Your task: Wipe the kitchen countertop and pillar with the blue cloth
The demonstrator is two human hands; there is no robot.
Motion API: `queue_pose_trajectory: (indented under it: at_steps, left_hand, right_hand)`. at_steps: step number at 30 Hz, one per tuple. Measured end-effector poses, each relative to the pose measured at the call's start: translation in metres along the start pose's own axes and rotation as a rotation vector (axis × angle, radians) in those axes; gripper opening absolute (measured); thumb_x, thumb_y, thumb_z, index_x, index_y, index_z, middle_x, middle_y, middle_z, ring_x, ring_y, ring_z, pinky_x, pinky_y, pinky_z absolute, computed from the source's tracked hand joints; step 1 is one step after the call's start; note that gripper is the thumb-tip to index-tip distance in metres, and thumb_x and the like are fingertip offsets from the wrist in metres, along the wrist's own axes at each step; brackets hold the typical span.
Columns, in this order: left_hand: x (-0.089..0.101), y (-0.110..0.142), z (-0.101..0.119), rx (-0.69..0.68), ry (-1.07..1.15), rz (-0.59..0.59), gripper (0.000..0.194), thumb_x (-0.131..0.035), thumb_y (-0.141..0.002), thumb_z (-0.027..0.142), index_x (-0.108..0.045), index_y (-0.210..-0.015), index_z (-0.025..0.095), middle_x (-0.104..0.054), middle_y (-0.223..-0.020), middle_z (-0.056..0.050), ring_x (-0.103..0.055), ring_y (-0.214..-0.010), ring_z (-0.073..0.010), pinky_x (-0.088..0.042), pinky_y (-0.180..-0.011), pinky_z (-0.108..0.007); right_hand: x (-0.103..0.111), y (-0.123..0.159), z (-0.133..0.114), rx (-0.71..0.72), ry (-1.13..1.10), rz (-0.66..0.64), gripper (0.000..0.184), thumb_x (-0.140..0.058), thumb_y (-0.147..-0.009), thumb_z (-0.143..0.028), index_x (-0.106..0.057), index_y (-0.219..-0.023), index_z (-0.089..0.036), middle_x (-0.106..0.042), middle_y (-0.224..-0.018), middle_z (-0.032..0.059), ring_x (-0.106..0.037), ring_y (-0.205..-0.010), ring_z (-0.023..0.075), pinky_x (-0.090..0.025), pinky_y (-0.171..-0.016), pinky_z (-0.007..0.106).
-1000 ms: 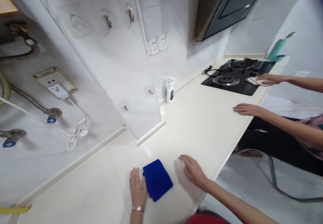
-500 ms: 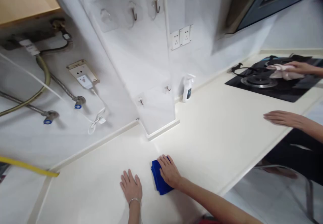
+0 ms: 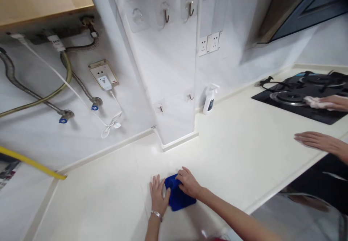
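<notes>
Kitchen countertop point(image 3: 233, 154) runs toward a gas hob point(image 3: 274, 112) at 2 o'clock; blue microfibre cloth point(image 3: 181, 197) lies at 6 o'clock, right hand point(image 3: 189, 183) bunching it in a narrow grip; left hand point(image 3: 159, 195) open wide against its edge.

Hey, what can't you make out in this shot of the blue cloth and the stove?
Head view:
The blue cloth: the left hand and right hand cover part of it, so its folds and edges there are hidden.
The gas hob: the right edge of the picture cuts off its far end, and the co-worker's hand and pink cloth hide part of it.
The spray bottle: its label is too small to read.
</notes>
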State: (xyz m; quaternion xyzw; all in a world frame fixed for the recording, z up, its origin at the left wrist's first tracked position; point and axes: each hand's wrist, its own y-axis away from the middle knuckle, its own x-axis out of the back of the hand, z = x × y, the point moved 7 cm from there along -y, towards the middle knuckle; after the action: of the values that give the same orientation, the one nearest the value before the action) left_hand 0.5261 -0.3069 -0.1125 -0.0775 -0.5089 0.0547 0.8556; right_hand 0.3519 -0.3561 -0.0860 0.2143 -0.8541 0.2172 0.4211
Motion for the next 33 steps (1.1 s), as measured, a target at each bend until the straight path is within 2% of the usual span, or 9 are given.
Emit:
queue_pose_trajectory:
  at_steps: [5,10,14,17,20,23,27,30,33]
  left_hand:
    - [-0.008,0.016,0.051,-0.139,0.12,0.063,0.057,-0.057,-0.084,0.047,-0.054,-0.137,0.025,-0.045,-0.152,-0.011,-0.032,-0.146,-0.0329,-0.024,-0.12,-0.065]
    - [-0.002,-0.004,0.068,0.104,0.398,-0.079,0.049,-0.056,-0.082,0.051,-0.066,-0.117,0.017,-0.076,-0.1,-0.01,-0.071,-0.092,-0.0255,-0.059,-0.085,-0.041]
    - [0.055,-0.071,0.097,0.048,0.446,-0.047,0.03,-0.059,-0.078,0.041,-0.07,-0.094,0.019,-0.075,-0.079,-0.002,-0.068,-0.071,-0.018,-0.057,-0.07,-0.03]
    - [0.1,-0.121,0.122,-0.031,0.42,-0.031,0.025,-0.061,-0.076,0.034,-0.07,-0.096,0.022,-0.073,-0.079,0.002,-0.065,-0.07,-0.0144,-0.054,-0.074,-0.027]
    - [0.128,-0.145,0.152,-0.192,0.359,0.007,0.027,-0.059,-0.076,0.024,-0.068,-0.101,0.024,-0.075,-0.089,0.003,-0.067,-0.079,-0.0138,-0.054,-0.084,-0.028]
    - [0.12,-0.134,0.161,-0.348,0.308,0.012,0.036,-0.054,-0.074,0.014,-0.065,-0.107,0.024,-0.075,-0.106,0.0,-0.068,-0.097,-0.0156,-0.053,-0.095,-0.031]
    - [0.057,-0.07,0.123,-0.498,0.22,-0.144,0.053,-0.051,-0.058,0.002,-0.065,-0.104,0.024,-0.074,-0.112,-0.002,-0.067,-0.108,-0.0192,-0.053,-0.101,-0.037]
    - [0.007,-0.008,0.08,-0.495,0.196,-0.302,0.058,-0.049,-0.049,0.0,-0.065,-0.099,0.024,-0.075,-0.11,-0.003,-0.069,-0.106,-0.0213,-0.057,-0.096,-0.037]
    - [-0.01,0.034,0.053,-0.34,0.247,-0.298,0.05,-0.048,-0.055,0.001,-0.065,-0.096,0.025,-0.074,-0.111,-0.004,-0.066,-0.112,-0.0213,-0.053,-0.103,-0.04]
  right_hand:
    - [0.045,0.007,-0.003,0.099,-0.13,0.073,0.028,-0.049,-0.075,-0.01,-0.06,-0.099,-0.021,-0.063,-0.104,0.0061,-0.058,-0.097,0.0186,-0.05,-0.088,0.032]
    - [0.103,0.011,-0.008,0.099,-0.327,0.27,0.022,-0.049,-0.083,-0.017,-0.063,-0.099,-0.022,-0.068,-0.095,0.004,-0.062,-0.087,0.018,-0.051,-0.083,0.032]
    - [0.151,-0.001,0.001,0.039,-0.345,0.442,0.022,-0.051,-0.084,-0.023,-0.067,-0.101,-0.022,-0.071,-0.095,0.0036,-0.065,-0.087,0.019,-0.052,-0.083,0.034]
    - [0.187,-0.013,0.009,0.006,-0.37,0.54,0.023,-0.051,-0.088,-0.025,-0.068,-0.104,-0.023,-0.072,-0.099,0.0026,-0.066,-0.092,0.0186,-0.053,-0.087,0.035]
    - [0.209,-0.013,0.013,-0.013,-0.387,0.615,0.024,-0.051,-0.091,-0.028,-0.068,-0.107,-0.023,-0.072,-0.104,0.0027,-0.066,-0.098,0.0192,-0.053,-0.091,0.036]
    - [0.194,0.007,0.021,0.0,-0.38,0.624,0.026,-0.054,-0.091,-0.029,-0.067,-0.112,-0.023,-0.072,-0.11,0.0047,-0.066,-0.102,0.0205,-0.052,-0.094,0.038]
    - [0.112,0.063,0.034,0.066,-0.302,0.486,0.033,-0.051,-0.093,-0.033,-0.063,-0.122,-0.023,-0.069,-0.121,0.0104,-0.062,-0.115,0.0241,-0.049,-0.1,0.044]
    - [0.041,0.105,0.03,0.155,-0.277,0.182,0.036,-0.045,-0.093,-0.034,-0.062,-0.123,-0.023,-0.067,-0.123,0.0117,-0.06,-0.12,0.0249,-0.046,-0.104,0.049]
    - [0.012,0.133,0.023,0.152,-0.3,0.018,0.038,-0.042,-0.094,-0.036,-0.061,-0.125,-0.024,-0.065,-0.127,0.0116,-0.054,-0.127,0.0239,-0.036,-0.113,0.051]
